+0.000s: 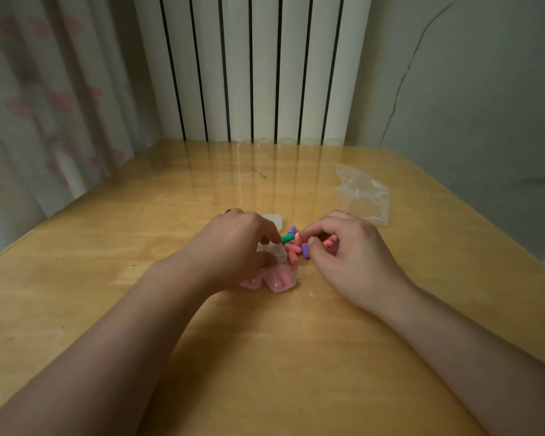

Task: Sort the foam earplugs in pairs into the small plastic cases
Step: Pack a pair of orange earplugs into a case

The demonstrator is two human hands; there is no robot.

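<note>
A: Item: loose earplugs (293, 248), mid-tabletop (107, 247), well in from every edge; left hand (233, 247), grip on a clear case (276, 251), fingertip at a green plug (287, 238); right hand (346, 250), grip pinching an orange plug (303, 239).

B: Risks?

A: Colours could get mismatched in so tight a heap; light foam may roll off if nudged. Filled pink cases (279, 280) lie nearer the front edge, under the left wrist; plastic bag (364, 193) near the right edge; radiator (252, 67) behind.
</note>
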